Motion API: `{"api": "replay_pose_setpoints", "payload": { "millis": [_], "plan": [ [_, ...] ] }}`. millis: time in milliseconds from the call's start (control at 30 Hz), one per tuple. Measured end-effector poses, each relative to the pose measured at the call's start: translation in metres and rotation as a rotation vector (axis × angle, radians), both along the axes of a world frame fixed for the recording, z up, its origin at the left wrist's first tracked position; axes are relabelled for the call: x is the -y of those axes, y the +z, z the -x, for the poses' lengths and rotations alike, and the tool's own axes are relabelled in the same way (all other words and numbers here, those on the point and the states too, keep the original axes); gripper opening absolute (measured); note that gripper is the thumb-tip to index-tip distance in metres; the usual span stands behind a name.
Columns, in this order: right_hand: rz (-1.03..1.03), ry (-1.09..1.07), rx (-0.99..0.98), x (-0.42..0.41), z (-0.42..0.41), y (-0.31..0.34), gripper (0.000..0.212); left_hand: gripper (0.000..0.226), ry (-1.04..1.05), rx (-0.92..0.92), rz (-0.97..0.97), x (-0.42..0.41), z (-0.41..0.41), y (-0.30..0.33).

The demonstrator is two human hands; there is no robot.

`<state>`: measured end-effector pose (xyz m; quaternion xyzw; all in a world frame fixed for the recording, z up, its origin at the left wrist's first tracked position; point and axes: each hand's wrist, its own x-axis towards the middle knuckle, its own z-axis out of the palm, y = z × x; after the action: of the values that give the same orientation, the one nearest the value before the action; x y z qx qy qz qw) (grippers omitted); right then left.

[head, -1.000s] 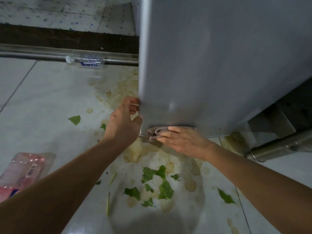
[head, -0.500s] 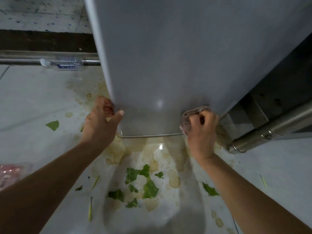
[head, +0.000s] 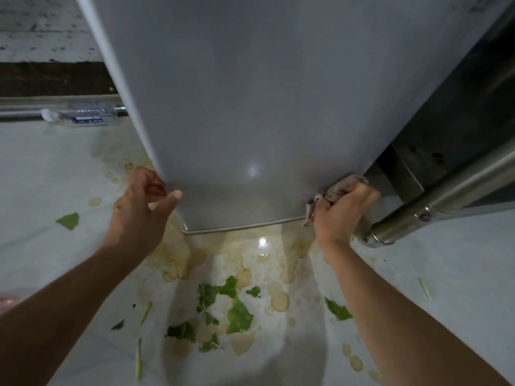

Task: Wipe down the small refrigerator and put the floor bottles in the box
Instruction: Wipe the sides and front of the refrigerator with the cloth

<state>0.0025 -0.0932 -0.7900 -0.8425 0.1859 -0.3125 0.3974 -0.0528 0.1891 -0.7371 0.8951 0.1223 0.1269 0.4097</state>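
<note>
Only the person's two arms and hands show, and both are bare. The left forearm (head: 64,310) comes in from the near left corner and the right forearm (head: 404,316) from the near right corner, each uncovered from the edge of the view to the wrist. Both forearms are slim and smooth, and narrow toward the wrists. The left hand (head: 139,215) shows its back, with a small mark (head: 119,207) near the knuckles and a short, trimmed thumbnail (head: 177,194) at its far right. The right hand (head: 341,210) also shows its back, with the knuckles (head: 359,190) standing out as a rounded ridge along its far edge.
</note>
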Motion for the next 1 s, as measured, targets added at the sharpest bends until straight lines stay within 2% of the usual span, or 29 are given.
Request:
{"api": "replay_pose_setpoints", "payload": {
  "millis": [100, 167, 233, 333, 400, 567, 633, 733, 833, 900, 1000],
  "plan": [
    [-0.123, -0.046, 0.054, 0.009, -0.012, -0.003, 0.038, 0.021, -0.041, 0.011, -0.017, -0.002, 0.0, 0.0],
    [-0.25, -0.135, -0.015, 0.002, -0.018, -0.002, 0.045, 0.022, -0.071, 0.013, -0.017, -0.004, -0.001, 0.0],
    [-0.233, -0.235, -0.07, -0.022, -0.013, -0.005, 0.055, 0.022, -0.095, 0.013, -0.021, -0.004, -0.001, 0.0],
    [-0.122, -0.118, -0.035, -0.077, 0.012, -0.013, 0.053, 0.021, -0.087, 0.021, -0.009, -0.003, 0.0, -0.001],
    [-0.117, -0.033, -0.045, -0.096, 0.024, -0.019, 0.051, 0.021, -0.079, 0.025, -0.009, -0.003, 0.0, -0.002],
    [-0.35, -0.019, 0.058, -0.063, 0.012, -0.007, 0.044, 0.023, -0.073, 0.04, -0.044, -0.005, -0.001, 0.0],
    [-0.354, -0.038, 0.075, -0.044, 0.004, -0.008, 0.046, 0.023, -0.075, 0.041, -0.045, -0.005, -0.001, -0.001],
    [-0.249, -0.101, -0.022, -0.011, -0.007, -0.017, 0.037, 0.022, -0.083, 0.058, -0.033, -0.004, 0.0, -0.002],
    [-0.253, -0.142, -0.27, 0.013, -0.016, -0.026, 0.035, 0.022, -0.094, 0.055, -0.015, -0.004, 0.0, -0.002],
    [-0.274, -0.137, -0.334, 0.009, -0.015, -0.027, 0.043, 0.022, -0.096, 0.043, -0.007, -0.005, 0.001, -0.003],
    [-0.293, -0.05, -0.305, -0.032, 0.0, -0.027, 0.05, 0.021, -0.094, 0.047, 0.003, -0.003, 0.0, -0.003]
  ]
}}
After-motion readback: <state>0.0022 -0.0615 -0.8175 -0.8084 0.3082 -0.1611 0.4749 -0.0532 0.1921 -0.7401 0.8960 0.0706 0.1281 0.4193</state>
